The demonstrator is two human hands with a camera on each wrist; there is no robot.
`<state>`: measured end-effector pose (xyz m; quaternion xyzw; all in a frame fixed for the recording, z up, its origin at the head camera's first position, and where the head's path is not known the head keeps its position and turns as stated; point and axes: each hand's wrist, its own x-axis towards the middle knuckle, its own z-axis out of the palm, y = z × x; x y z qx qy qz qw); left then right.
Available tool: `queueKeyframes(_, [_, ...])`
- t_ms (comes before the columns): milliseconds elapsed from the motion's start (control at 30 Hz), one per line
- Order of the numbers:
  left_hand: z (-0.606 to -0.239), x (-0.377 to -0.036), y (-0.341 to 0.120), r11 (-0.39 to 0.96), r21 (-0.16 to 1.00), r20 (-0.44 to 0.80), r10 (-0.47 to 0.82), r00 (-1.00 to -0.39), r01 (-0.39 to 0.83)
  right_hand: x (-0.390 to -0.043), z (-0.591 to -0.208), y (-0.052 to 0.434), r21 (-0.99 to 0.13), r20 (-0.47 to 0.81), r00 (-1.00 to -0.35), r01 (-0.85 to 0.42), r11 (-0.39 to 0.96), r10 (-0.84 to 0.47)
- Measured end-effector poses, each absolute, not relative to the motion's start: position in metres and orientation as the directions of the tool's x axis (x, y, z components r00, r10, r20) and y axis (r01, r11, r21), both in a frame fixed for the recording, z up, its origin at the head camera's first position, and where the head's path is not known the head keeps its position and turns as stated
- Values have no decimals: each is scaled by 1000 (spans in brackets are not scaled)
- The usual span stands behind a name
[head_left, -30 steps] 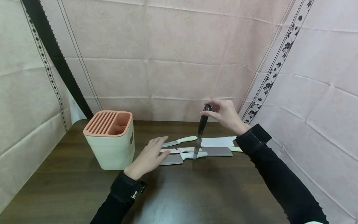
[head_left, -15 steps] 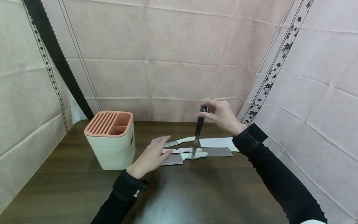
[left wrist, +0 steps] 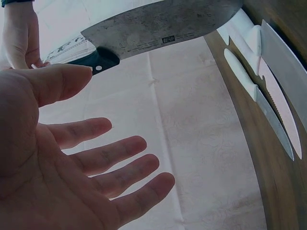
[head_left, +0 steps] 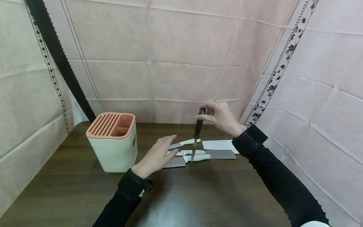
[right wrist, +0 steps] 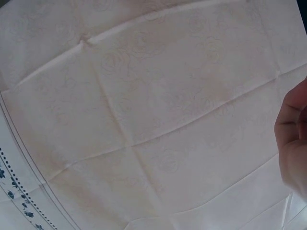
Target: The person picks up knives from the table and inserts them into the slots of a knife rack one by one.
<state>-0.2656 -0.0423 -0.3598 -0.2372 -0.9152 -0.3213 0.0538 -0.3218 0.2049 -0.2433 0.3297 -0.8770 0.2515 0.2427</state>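
Observation:
My right hand (head_left: 219, 118) pinches the top of the black handle of a kitchen knife (head_left: 199, 127). The knife hangs nearly upright, blade down, over several pale-handled knives lying on the table. Its broad, marked blade (left wrist: 163, 31) shows in the left wrist view. I cannot tell whether the tip touches anything. My left hand (head_left: 155, 156) holds nothing, fingers extended, palm toward the held knife. Nearest it lie a small knife (head_left: 190, 142), a pink-bladed knife (left wrist: 280, 108) and a cleaver (head_left: 174, 162). Only part of my right hand (right wrist: 292, 143) enters the right wrist view.
A pale green knife holder (head_left: 117, 156) with an orange slotted top stands left of my left hand. A white-bladed cleaver (head_left: 217, 144) and a grey-bladed one (head_left: 223, 154) lie on the right. Behind the brown table (head_left: 198, 198) hangs a pale cloth (head_left: 184, 63).
My right hand has carried the black-handled knife a little to the left, keeping it upright. My left hand has shifted slightly right and up, still holding nothing. The lying knives stay put.

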Motion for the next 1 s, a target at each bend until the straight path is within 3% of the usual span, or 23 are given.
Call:
queueKeyframes(233, [-355,-269,-36,677,549,273,408,-871,489,-321,-242,201,-249,595,-650,-708,661,-472])
queueKeyframes(433, [-347,-274,-29,643,556,369,376,-850,526,-320,-241,197,-238,593,-647,-709,663,-479])
queueKeyframes(667, [-337,-287,-13,559,583,483,345,-805,590,-320,-241,192,-232,602,-619,-740,632,-504])
queueKeyframes(1000, [-334,-301,7,451,641,536,316,-783,621,-317,-242,181,-187,605,-585,-763,618,-540])
